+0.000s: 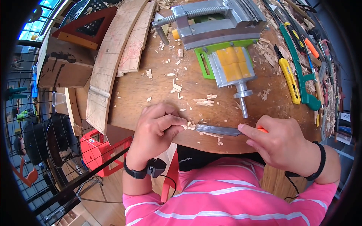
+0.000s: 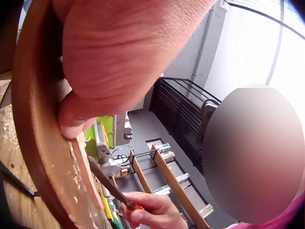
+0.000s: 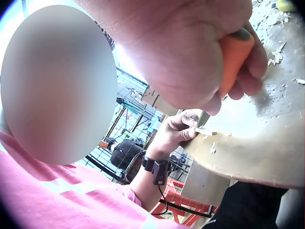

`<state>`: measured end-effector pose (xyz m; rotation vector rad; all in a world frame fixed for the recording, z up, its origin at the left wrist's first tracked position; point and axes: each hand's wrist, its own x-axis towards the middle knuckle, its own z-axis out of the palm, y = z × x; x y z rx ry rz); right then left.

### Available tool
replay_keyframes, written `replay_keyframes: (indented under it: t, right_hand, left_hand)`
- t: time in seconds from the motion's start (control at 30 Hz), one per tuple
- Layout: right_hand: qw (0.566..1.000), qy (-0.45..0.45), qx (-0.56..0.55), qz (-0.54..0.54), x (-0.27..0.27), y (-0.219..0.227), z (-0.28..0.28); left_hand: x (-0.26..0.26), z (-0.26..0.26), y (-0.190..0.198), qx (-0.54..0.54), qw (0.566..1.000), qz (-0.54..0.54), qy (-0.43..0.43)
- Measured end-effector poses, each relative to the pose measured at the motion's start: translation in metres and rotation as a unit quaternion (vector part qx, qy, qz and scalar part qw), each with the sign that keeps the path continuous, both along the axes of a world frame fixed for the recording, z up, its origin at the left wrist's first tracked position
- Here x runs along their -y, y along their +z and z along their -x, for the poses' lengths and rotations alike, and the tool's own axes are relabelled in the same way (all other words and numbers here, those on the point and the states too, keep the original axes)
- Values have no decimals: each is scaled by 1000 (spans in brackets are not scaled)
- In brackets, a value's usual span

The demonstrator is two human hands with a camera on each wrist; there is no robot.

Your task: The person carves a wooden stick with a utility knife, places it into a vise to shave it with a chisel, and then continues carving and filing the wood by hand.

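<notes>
In the head view my left hand (image 1: pixel 156 122) pinches a small, thin wood stick (image 1: pixel 190 127) between thumb and fingers, close to the table's front edge. My right hand (image 1: pixel 281 139) grips the orange handle (image 3: pixel 234 59) of a chisel, its index finger stretched toward the flat steel blade (image 1: pixel 218 130). The blade points left, and its end lies against the stick just beside the left fingertips. Part of the stick shows below the blade. The left wrist view has the chisel blade (image 2: pixel 106 179) slanting up from the right hand (image 2: pixel 155 210) toward the stick.
Pale wood shavings (image 1: pixel 205 102) litter the wooden table (image 1: pixel 151 113). A metal vise (image 1: pixel 232 64) with yellow jaw pads stands ahead. Long boards (image 1: pixel 113 56) lie left; a yellow utility knife (image 1: pixel 289 79) and a green-handled saw (image 1: pixel 309 90) lie right. A red stool (image 1: pixel 100 152) stands below.
</notes>
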<state>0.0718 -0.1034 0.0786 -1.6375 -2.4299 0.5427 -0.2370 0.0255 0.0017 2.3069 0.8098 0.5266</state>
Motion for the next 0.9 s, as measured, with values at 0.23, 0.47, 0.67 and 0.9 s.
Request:
replay_keyframes:
  t: [0.23,0.47,0.67,0.9]
  right_hand:
    - [999,27,21,2,-7,7,3]
    - [995,71,73,20,-16,12,5]
    - [990,77,104,53,-20,29,16]
    - [979,71,131,140,-40,59,35]
  left_hand:
    - [4,-4,-5,20,999,-45,15]
    - [5,-6,-11,32,998,-51,25]
    - [5,-7,-12,38,997,-66,22]
    - [5,-7,-15,57,996,-66,29]
